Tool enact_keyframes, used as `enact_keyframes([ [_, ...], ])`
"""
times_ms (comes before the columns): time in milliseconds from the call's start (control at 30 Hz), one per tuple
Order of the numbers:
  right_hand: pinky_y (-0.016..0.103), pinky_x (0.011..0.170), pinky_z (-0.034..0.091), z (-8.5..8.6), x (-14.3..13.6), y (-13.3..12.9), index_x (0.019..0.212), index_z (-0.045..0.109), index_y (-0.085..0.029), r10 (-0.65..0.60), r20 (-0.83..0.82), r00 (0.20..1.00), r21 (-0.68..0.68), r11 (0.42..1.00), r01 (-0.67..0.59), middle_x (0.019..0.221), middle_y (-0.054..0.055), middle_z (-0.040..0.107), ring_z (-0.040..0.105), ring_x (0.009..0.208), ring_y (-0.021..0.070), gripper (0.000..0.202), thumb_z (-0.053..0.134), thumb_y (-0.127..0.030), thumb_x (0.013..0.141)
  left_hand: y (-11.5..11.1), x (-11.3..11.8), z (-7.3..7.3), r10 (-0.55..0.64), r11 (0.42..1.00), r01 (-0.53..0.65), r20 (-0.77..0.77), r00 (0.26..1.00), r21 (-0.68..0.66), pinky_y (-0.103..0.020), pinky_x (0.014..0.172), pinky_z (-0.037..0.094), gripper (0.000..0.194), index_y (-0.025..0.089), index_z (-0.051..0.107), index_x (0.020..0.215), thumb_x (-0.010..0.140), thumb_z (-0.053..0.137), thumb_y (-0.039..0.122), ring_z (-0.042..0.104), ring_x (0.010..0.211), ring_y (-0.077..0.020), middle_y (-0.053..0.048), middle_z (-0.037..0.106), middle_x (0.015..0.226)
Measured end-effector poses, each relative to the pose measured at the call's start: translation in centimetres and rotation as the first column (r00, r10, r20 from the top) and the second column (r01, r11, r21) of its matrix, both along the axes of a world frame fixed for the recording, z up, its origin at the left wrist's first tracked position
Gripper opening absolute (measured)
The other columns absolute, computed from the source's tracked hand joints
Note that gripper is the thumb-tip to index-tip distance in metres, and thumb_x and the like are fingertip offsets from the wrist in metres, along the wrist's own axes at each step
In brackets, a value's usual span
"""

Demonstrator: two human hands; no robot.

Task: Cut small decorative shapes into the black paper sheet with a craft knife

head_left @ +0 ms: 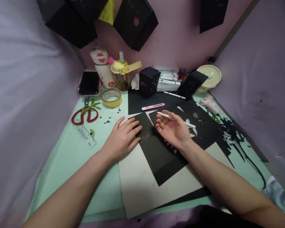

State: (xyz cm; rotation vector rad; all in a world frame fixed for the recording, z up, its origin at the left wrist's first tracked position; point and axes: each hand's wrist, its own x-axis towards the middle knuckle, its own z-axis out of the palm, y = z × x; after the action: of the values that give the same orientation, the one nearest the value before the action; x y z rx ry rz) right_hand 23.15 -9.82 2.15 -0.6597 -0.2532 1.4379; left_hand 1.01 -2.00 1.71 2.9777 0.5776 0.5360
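My left hand [124,137] lies palm down, fingers spread, its fingertips on the left edge of a sheet of black paper [165,163]. Faint light flower outlines show on the sheet beside those fingertips. Over the sheet's right part, my right hand [174,129] is turned palm up with curled fingers. A slim white pen [191,125] rests across it, held between thumb and fingers, its tip pointing left. Cut-out shapes in the black paper are partly hidden behind this hand. Just beyond lies a pink craft knife [153,106]. Underneath the black sheet is a pale grey board [137,190].
Red-handled scissors [92,115], a clear ruler [85,134] and a tape roll [111,98] lie at left. Bottles, a black box [149,81] and markers [168,77] stand behind. A pink glue gun [210,105] and black scraps [232,133] are at right. Black boxes hang overhead.
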Motion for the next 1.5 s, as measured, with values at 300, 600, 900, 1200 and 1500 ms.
enact_keyframes([
  [300,0.021,0.056,0.048,1.1,-0.7,-1.1,0.086,0.071,-0.019,0.036,0.348,0.937,-0.052,0.998,-0.019,0.07,0.001,0.07,0.059,0.06,0.0108,0.015,0.067,-0.032,0.08,0.4,-0.3,-0.7,-0.139,0.983,0.129,-0.07,0.988,-0.131,-0.051,0.105,0.046,0.039,0.013,0.063,0.125,0.096,0.054,0.037,0.056,0.125,-0.0312,-0.015,0.062,0.133],
  [600,0.022,0.049,0.034,1.4,-0.4,-2.4,0.077,0.061,-0.02,0.185,0.866,0.465,-0.19,0.981,-0.036,0.063,-0.003,0.06,0.047,0.055,0.0104,0.002,0.062,-0.02,0.077,0.4,-0.3,-0.6,-0.122,0.974,0.106,-0.069,0.99,-0.198,-0.052,0.106,0.046,0.038,0.013,0.066,0.121,0.095,0.056,0.038,0.053,0.129,-0.032,-0.016,0.061,0.134],
  [900,0.026,0.056,0.04,-1.5,-1.3,-2.1,0.066,0.048,-0.022,0.001,0.998,0.057,0.005,0.994,-0.105,0.064,-0.002,0.058,0.052,0.057,0.0125,0.017,0.057,-0.018,0.079,0.4,-0.3,-0.9,-0.115,0.974,0.099,-0.067,0.991,-0.205,-0.053,0.108,0.044,0.039,0.013,0.066,0.121,0.094,0.058,0.04,0.052,0.13,-0.0328,-0.015,0.06,0.135],
  [1200,0.026,0.054,0.042,-2.7,-1.2,-2.4,0.071,0.049,-0.023,-0.047,0.999,0.018,0.05,0.981,-0.186,0.065,-0.002,0.059,0.053,0.054,0.0122,0.017,0.058,-0.014,0.083,0.5,-0.5,-1.2,-0.113,0.972,0.099,-0.053,0.992,-0.212,-0.055,0.108,0.043,0.038,0.013,0.064,0.122,0.094,0.058,0.039,0.052,0.129,-0.0329,-0.015,0.061,0.135],
  [1500,0.027,0.055,0.045,-2.6,-1.1,-2.5,0.073,0.052,-0.023,-0.044,0.998,0.045,0.052,0.978,-0.201,0.066,-0.002,0.061,0.058,0.057,0.0138,0.016,0.059,-0.014,0.085,0.4,-0.4,-1.2,-0.1,0.965,0.087,-0.043,0.994,-0.248,-0.054,0.108,0.042,0.037,0.014,0.064,0.122,0.094,0.058,0.038,0.052,0.13,-0.0325,-0.015,0.061,0.134],
])
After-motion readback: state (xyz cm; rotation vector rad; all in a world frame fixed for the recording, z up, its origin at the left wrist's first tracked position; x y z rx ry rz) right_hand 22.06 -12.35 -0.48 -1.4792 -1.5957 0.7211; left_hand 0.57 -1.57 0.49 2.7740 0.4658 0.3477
